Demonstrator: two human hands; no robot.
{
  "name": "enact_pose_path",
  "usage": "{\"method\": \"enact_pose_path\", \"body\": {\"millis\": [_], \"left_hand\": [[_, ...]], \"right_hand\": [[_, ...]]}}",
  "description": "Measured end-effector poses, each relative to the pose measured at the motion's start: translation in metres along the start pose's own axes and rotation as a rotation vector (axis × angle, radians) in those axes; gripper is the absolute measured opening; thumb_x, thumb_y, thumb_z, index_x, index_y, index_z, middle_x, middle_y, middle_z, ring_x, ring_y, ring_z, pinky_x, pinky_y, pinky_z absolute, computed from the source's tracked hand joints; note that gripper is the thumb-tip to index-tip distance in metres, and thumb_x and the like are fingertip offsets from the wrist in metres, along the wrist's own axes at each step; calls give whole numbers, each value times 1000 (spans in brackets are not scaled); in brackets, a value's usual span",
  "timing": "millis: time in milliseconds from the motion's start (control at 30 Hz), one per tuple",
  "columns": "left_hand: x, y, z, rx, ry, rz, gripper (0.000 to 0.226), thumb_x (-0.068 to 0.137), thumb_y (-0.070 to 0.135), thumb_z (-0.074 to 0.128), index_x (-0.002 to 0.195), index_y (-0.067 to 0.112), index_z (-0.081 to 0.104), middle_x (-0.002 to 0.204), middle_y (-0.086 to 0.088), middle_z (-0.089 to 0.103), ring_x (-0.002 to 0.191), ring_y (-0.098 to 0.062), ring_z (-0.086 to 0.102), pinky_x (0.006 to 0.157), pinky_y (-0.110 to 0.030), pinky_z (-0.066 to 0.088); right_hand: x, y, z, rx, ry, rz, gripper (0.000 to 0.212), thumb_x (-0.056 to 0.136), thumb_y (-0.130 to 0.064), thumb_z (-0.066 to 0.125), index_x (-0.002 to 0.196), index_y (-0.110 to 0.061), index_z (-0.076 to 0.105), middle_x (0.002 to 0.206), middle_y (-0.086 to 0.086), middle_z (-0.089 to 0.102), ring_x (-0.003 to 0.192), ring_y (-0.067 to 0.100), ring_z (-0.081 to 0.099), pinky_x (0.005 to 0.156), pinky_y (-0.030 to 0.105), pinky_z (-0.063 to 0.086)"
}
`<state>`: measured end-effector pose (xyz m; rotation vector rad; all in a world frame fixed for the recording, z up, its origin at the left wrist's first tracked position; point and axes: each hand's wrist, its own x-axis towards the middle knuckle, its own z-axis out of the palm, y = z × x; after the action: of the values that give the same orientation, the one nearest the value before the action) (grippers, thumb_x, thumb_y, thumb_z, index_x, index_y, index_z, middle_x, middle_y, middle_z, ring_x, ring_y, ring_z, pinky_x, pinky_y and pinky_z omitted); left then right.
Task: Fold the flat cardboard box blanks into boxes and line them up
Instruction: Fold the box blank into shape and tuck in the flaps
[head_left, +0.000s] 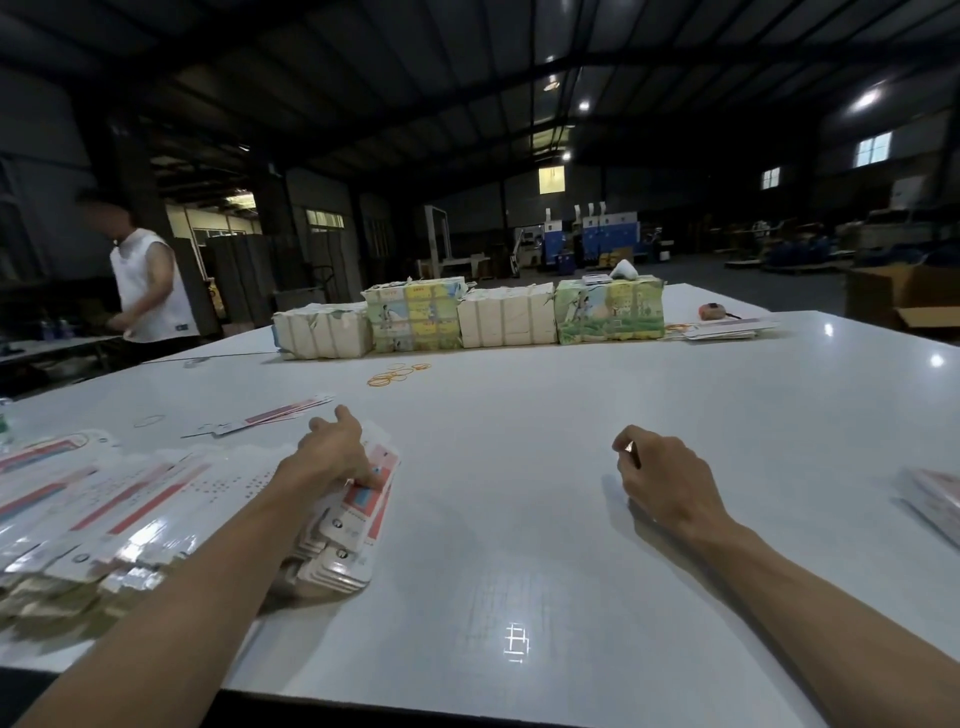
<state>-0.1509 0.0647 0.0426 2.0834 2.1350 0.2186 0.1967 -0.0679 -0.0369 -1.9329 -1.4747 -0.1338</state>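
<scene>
A single wide-angle camera rides on the person's head, facing forward and down across the table (519, 519). The left hand (332, 452) and right hand (667, 480) lie close beneath it; beyond them the far hall (691, 270) recedes.

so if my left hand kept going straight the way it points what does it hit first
Probably the loose rubber bands on the white table; bare surface lies between them and the left hand, which rests on the stack of blanks. Depth is unclear.
</scene>
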Motion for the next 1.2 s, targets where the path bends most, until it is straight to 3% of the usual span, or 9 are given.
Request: {"method": "enact_pose_path", "body": {"millis": [67, 167, 267, 333, 500, 733, 833, 1033, 1200], "left_hand": [[1, 2, -5, -54, -9, 37, 115, 85, 34, 87, 163, 9, 7, 156, -25, 37, 125, -36, 62, 94, -42, 58], [4, 8, -14, -96, 12, 143, 63, 92, 25, 80, 143, 11, 47, 126, -12, 65, 101, -24, 71, 81, -37, 61], [-3, 25, -18, -415, -21, 257, 24, 93, 20, 76, 115, 20, 65, 104, -4, 72, 83, -20, 73, 66, -32, 59], [-15, 46, -14, -652, -167, 334, 17, 96, 20, 73, 113, 18, 68, 96, -6, 78, 82, -24, 78, 67, -33, 63], [-44, 113, 28, -1004, -538, 380, 12, 103, 17, 64, 114, 13, 66, 79, -6, 79, 67, -19, 77, 53, -28, 59], [-71, 162, 101, -1262, -655, 547, 30, 105, 37, 57, 135, 34, 54, 106, -12, 73, 82, -21, 77, 68, -33, 62], [-78, 164, 113, -1369, -691, 635, 41, 104, 43, 57, 141, 30, 47, 102, -10, 75, 88, -30, 78, 73, -36, 62], [-84, 160, 110, -1446, -701, 564, 41, 104, 52, 54, 131, 21, 54, 90, -9, 75, 77, -26, 76, 68, -33, 62], [-92, 161, 101, -1575, -928, 459, 77, 97, 80, 28, 138, 23, 60, 113, -22, 75, 101, -45, 75, 80, -52, 64]], "right_hand": [[1, 0, 1, 2, -7, -7, 25, 102, -15, 47, 118, -19, 66, 85, 0, 72, 89, 29, 64, 76, 38, 53], [3, 1, 3, 11, -15, -14, 24, 103, -15, 47, 117, -19, 66, 82, -2, 71, 82, 27, 65, 76, 38, 55], [4, 1, 6, 35, 22, -27, 23, 103, -16, 48, 115, -20, 67, 81, -5, 70, 77, 24, 64, 70, 36, 51], [6, 1, 7, 71, 80, -41, 21, 103, -16, 50, 113, -21, 68, 76, -8, 68, 72, 20, 63, 65, 33, 44], [8, -3, 5, 253, 196, -111, 17, 103, -12, 57, 110, -19, 71, 71, -9, 65, 65, 12, 63, 62, 34, 50], [6, -5, -4, 412, 227, -145, 26, 106, -23, 58, 130, -15, 63, 111, 1, 60, 90, 9, 66, 70, 11, 55], [6, -5, -2, 345, 167, -164, 34, 106, -31, 55, 137, -20, 62, 124, -1, 49, 114, 9, 55, 77, 13, 54], [6, -9, -5, 291, 147, -199, 38, 106, -30, 56, 142, -20, 61, 138, -4, 44, 127, 6, 46, 88, 23, 58], [5, -10, -9, 350, 132, -219, 32, 104, -27, 61, 134, -16, 68, 129, -4, 47, 125, 9, 47, 76, 21, 60]]}}
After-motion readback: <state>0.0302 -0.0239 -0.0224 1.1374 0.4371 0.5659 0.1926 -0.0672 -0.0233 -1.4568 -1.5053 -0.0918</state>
